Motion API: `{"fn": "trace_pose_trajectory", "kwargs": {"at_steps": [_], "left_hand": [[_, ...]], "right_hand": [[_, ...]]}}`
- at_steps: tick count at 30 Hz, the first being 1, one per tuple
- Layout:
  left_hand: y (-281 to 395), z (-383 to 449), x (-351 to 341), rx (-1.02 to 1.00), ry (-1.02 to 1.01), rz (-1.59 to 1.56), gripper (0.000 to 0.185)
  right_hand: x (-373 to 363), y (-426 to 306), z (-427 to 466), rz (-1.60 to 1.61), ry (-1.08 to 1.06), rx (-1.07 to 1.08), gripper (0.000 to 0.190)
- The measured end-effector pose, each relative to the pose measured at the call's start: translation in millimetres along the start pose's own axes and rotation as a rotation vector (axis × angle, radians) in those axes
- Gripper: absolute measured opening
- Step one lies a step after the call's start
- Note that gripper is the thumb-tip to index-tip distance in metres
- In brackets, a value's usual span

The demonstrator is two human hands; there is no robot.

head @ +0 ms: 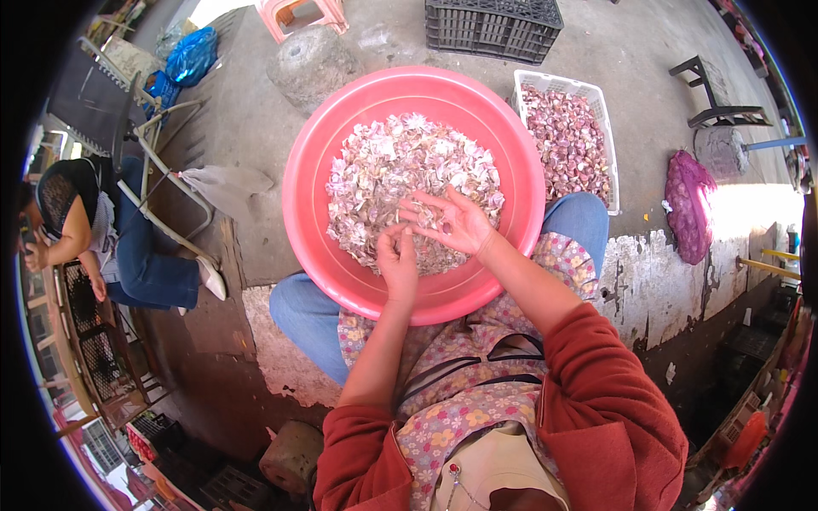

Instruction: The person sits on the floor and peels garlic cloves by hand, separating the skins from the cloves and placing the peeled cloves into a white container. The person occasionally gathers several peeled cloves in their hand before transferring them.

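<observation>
A large pink plastic basin (307, 153) rests across my knees, its bottom covered by a heap of loose purple-white garlic skins and cloves (409, 147). Over the heap, my right hand (457, 223) is turned palm up with the fingers spread, and a few small garlic pieces (441, 223) lie in it. My left hand (397, 252) meets its fingertips, thumb and forefinger pinched together. Whether a piece sits in that pinch is too small to tell.
Right of the basin stands a white plastic crate (607, 140) of purple garlic cloves. A black crate (492, 32), a stone block (313, 67) and a pink stool (303, 16) are beyond. A purple mesh sack (689, 207) lies farther right. Another person (115, 230) sits at left beside a folding chair (169, 172).
</observation>
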State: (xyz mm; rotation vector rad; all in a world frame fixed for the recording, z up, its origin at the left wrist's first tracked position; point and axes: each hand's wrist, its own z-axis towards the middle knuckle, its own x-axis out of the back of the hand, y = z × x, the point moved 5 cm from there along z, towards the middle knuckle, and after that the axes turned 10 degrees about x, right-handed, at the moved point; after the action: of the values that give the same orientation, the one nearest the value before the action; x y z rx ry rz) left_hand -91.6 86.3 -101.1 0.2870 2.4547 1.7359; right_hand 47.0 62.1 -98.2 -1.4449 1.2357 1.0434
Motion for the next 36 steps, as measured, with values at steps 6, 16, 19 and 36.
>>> {"fn": "trace_pose_trajectory", "kwargs": {"at_steps": [6, 16, 19, 36], "left_hand": [[27, -5, -14, -0.175, 0.005, 0.48, 0.017], [4, -5, -15, 0.446, -0.391, -0.632, 0.01], [1, -3, -13, 0.508, -0.285, -0.842, 0.013], [6, 0, -37, 0.328, -0.294, 0.06, 0.018]], "right_hand": [[7, 3, -7, -0.081, -0.029, -0.034, 0.075], [1, 1, -19, -0.101, 0.027, -0.016, 0.079], [-4, 1, -21, -0.072, -0.004, -0.018, 0.08], [15, 13, -24, -0.225, 0.015, -0.099, 0.079]]}}
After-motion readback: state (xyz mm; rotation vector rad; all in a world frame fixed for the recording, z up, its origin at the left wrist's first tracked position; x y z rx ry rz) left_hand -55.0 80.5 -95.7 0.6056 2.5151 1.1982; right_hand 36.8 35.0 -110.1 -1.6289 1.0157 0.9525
